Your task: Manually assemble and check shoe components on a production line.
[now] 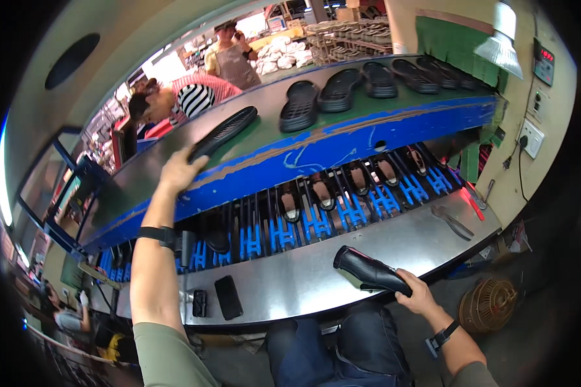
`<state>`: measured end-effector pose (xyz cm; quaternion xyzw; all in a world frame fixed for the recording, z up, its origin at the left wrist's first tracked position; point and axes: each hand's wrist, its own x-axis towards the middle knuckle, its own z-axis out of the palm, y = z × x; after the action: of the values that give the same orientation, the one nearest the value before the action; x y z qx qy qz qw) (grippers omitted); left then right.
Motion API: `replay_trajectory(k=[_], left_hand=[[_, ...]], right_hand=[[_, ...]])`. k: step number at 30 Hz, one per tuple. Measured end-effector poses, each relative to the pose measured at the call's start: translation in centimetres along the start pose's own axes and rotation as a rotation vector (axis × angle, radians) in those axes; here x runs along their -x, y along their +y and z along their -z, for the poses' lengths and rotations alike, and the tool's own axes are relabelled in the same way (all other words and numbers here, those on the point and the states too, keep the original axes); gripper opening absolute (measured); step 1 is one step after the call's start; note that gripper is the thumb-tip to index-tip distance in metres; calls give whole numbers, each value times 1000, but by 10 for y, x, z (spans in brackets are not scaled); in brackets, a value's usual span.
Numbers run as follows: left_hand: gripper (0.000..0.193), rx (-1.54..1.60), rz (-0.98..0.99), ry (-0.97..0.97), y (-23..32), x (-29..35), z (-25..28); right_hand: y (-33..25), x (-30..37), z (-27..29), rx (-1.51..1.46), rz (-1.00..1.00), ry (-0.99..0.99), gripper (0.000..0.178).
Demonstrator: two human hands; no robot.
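My left hand (182, 170) reaches up to the green shelf and grips the near end of a black shoe sole (229, 128), which lies slantwise with its tread pattern showing. Low on the right, my right hand (417, 294) is closed round one end of a black shoe upper (371, 269). The upper's other end points left over the metal worktop (290, 271). Farther right along the shelf (265, 145) stands a row of several more black soles (300, 106).
Below the blue shelf edge runs a rack of blue carriers (281, 235), several holding shoe uppers. A phone (228, 297) and a small black object (200, 303) lie on the worktop; pliers (452, 222) rest at right. A lamp (500, 48) hangs above. People are beyond the shelf.
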<state>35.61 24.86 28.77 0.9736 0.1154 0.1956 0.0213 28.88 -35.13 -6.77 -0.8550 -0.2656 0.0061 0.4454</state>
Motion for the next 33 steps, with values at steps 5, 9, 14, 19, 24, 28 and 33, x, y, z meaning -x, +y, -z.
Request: replay_trajectory(k=[5, 9, 14, 19, 24, 28, 33], left_hand=[[62, -105, -85, 83, 216, -28, -33], [51, 106, -649, 49, 243, -43, -31], [24, 200, -386, 156, 250, -25, -23], [18, 704, -542, 142, 284, 85, 36], [18, 440, -1091, -178, 281, 313, 23], [18, 582, -571, -508, 227, 527, -118], [18, 739, -253, -49, 195, 508, -132]], right_hand=[[-8, 9, -18, 26, -10, 186, 67], [0, 11, -12, 36, 107, 228, 69], [1, 13, -25, 16, 91, 277, 67], [8, 16, -13, 84, 147, 317, 63], [-64, -27, 48, 302, 156, 108, 59], [-173, -35, 84, 52, 456, 262, 45], [-147, 18, 44, -712, -109, -174, 35]])
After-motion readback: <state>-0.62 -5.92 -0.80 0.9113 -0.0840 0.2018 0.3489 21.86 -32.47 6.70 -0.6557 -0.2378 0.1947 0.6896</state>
